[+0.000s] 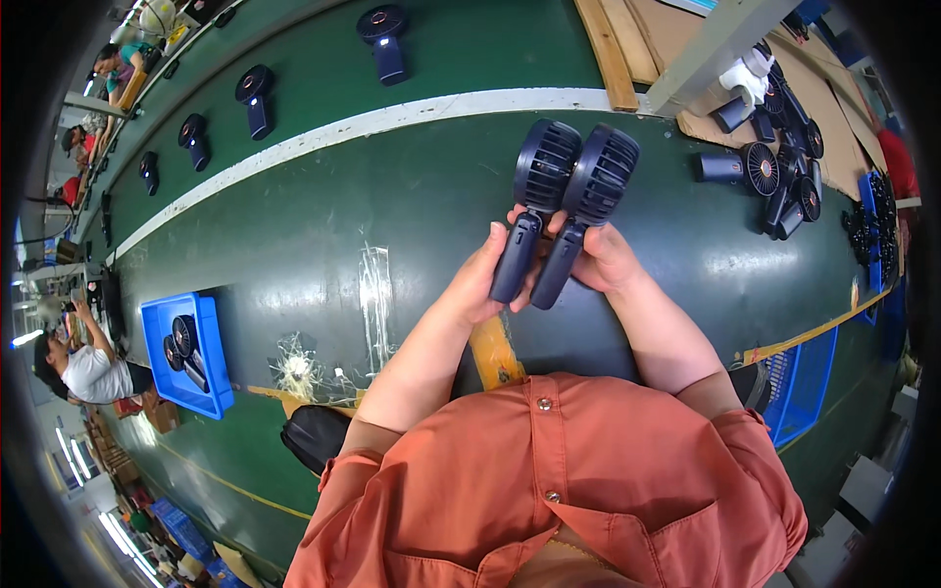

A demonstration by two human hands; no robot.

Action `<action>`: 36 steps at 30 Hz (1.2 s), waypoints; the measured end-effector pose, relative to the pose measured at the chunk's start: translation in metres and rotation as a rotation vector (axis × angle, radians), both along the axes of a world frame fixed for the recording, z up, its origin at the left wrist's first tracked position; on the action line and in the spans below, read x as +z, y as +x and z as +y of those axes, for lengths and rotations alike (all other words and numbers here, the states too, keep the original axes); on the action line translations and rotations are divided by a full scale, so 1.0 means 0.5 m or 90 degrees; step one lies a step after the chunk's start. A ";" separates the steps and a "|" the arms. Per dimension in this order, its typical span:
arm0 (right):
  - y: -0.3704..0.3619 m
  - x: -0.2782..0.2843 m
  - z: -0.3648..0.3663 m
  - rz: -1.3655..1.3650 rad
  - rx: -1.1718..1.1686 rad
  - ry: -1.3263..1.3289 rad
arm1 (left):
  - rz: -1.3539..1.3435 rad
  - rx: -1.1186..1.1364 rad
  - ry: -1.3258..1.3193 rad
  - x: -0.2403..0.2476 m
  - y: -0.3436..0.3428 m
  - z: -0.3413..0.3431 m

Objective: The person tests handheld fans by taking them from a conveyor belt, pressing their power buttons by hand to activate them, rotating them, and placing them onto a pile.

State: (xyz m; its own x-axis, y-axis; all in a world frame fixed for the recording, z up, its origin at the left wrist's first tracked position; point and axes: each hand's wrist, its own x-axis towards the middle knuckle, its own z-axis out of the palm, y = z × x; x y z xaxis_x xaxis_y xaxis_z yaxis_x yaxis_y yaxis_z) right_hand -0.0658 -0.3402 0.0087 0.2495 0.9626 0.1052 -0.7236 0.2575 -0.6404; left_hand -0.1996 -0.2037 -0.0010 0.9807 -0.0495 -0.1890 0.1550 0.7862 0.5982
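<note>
Two dark navy handheld fans stand side by side in my hands above the green worktable [441,216], their round grilles uppermost. My left hand [487,263] is closed round the handle of the left handheld fan [517,257]. The handle of the right handheld fan [559,263] sits in my right hand [605,257]. The two fan heads touch or nearly touch. Some of my fingers are hidden behind the handles.
On the right, a pile of similar fans [763,169] lies partly on cardboard. More fans [257,101] lie spaced out beyond a white strip [392,120]. A blue bin [221,377] holding fans stands at left. Wooden boards [610,59] and a post [711,59] are at the far right. Several people work at left.
</note>
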 end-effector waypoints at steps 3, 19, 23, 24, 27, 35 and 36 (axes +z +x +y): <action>0.007 -0.025 -0.001 -0.017 -0.029 0.005 | 0.032 0.027 0.019 0.000 0.003 -0.005; 0.014 -0.024 -0.003 -0.001 -0.041 -0.017 | -0.001 0.032 0.104 0.002 0.001 -0.011; 0.015 -0.015 -0.014 0.062 -0.022 -0.054 | -0.049 -0.021 0.178 0.013 0.001 -0.019; 0.013 -0.011 -0.011 0.056 -0.049 -0.052 | -0.057 -0.035 0.170 0.005 -0.003 -0.014; 0.038 0.006 -0.027 0.005 -0.163 -0.052 | -0.078 -0.051 0.168 -0.004 -0.002 -0.022; 0.216 0.132 -0.249 -0.123 -0.620 -0.266 | -0.039 -0.022 0.165 0.001 -0.012 -0.010; 0.251 0.132 -0.282 -0.170 -0.712 -0.286 | -0.044 -0.020 0.168 0.002 -0.008 -0.015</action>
State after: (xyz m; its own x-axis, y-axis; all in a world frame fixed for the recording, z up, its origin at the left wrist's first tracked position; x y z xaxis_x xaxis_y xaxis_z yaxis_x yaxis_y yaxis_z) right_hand 0.0598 -0.4814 0.0748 0.9804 0.1970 -0.0056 -0.0794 0.3690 -0.9260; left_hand -0.2034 -0.2112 0.0000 0.9904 -0.0388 -0.1328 0.1295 0.5976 0.7913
